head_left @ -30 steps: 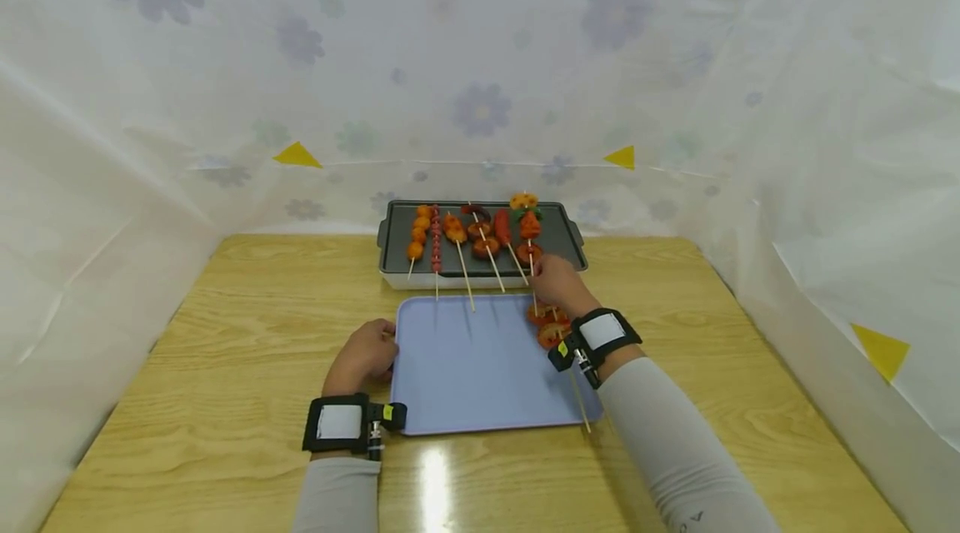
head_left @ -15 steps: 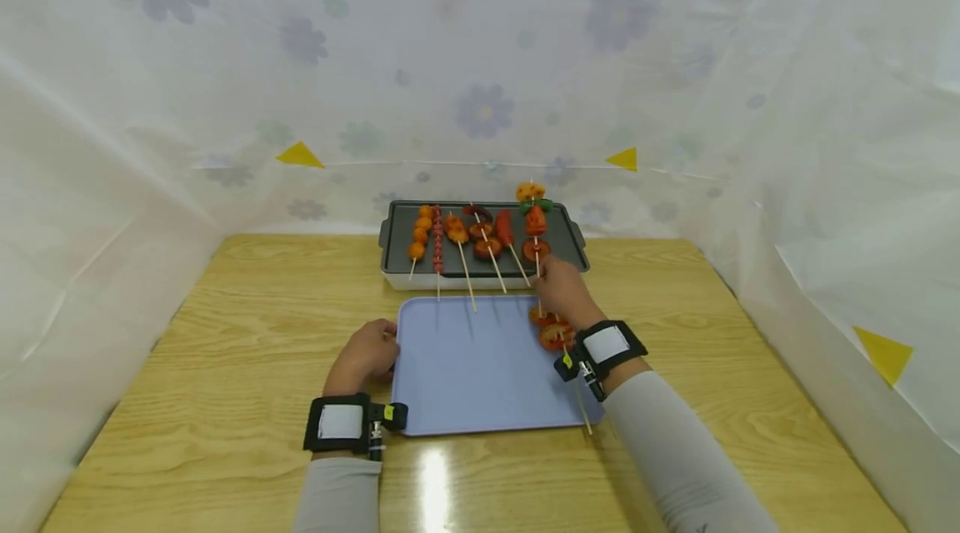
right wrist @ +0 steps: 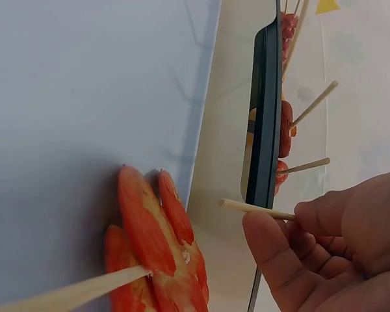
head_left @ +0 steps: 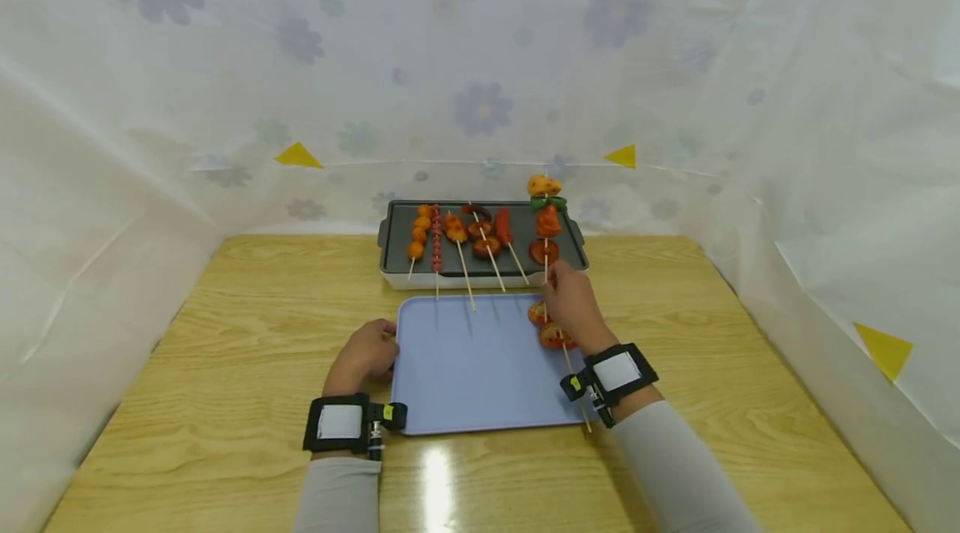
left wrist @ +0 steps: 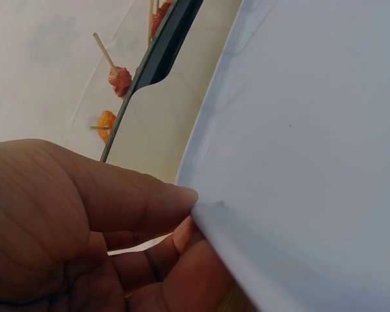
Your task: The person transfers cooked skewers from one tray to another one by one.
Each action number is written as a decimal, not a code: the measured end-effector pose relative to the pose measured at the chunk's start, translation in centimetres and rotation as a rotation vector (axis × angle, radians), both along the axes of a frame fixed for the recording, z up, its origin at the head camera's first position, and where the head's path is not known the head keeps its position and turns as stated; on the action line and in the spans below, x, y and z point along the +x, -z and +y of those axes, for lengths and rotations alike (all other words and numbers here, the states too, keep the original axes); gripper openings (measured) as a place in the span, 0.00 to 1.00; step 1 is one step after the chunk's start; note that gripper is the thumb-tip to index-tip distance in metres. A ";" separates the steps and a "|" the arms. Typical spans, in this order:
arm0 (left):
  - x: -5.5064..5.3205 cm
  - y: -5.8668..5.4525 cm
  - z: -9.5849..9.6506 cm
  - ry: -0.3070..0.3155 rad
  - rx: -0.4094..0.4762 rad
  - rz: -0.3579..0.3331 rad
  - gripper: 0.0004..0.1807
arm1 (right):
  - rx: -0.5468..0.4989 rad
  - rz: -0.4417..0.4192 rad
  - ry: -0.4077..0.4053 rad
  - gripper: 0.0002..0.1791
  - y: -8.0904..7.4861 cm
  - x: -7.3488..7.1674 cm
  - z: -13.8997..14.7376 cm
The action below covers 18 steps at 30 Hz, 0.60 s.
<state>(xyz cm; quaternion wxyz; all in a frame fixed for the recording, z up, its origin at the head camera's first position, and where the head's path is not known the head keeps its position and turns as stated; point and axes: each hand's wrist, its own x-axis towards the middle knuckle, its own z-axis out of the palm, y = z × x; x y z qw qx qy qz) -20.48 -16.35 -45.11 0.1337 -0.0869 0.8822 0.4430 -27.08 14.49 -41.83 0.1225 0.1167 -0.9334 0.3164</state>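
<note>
My right hand [head_left: 573,300] pinches the bare stick of a mixed skewer [head_left: 547,222] between thumb and finger. Yellow, green, and orange-red pieces are threaded on it, with a round reddish slice lowest. Its food end is over the right part of a dark grill pan [head_left: 397,226]; whether it touches is unclear. My left hand [head_left: 367,354] grips the left edge of a pale blue tray [head_left: 480,375], thumb on the rim and fingers below in the left wrist view. On the tray's right side lies a skewer of red-orange slices [right wrist: 143,221], partly under my right hand.
Several skewers lie side by side on the pan, among them orange balls [head_left: 422,225], small red beads [head_left: 437,237] and a red sausage [head_left: 502,227]. Their sticks jut over the pan's front edge towards the tray. Behind the wooden table [head_left: 247,333] hangs a pale flowered sheet [head_left: 480,58].
My right hand has carried the mixed skewer to the right, away from the red sausage and towards the pan's right end. The left hand and tray stay in place.
</note>
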 end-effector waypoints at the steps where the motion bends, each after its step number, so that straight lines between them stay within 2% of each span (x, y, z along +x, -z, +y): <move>1: 0.0 0.0 0.0 0.001 0.000 -0.002 0.22 | -0.009 -0.007 0.006 0.02 0.0 0.2 0.0; 5: 0.1 0.0 0.0 0.002 0.004 -0.005 0.22 | -0.053 -0.011 0.014 0.02 0.1 0.9 0.3; 9: 0.1 -0.1 0.0 -0.004 0.005 -0.008 0.22 | -0.055 0.002 0.016 0.02 0.1 1.6 0.6; 18: 0.0 0.3 0.0 0.014 -0.037 -0.003 0.22 | 0.077 -0.015 0.028 0.02 -0.4 4.2 1.5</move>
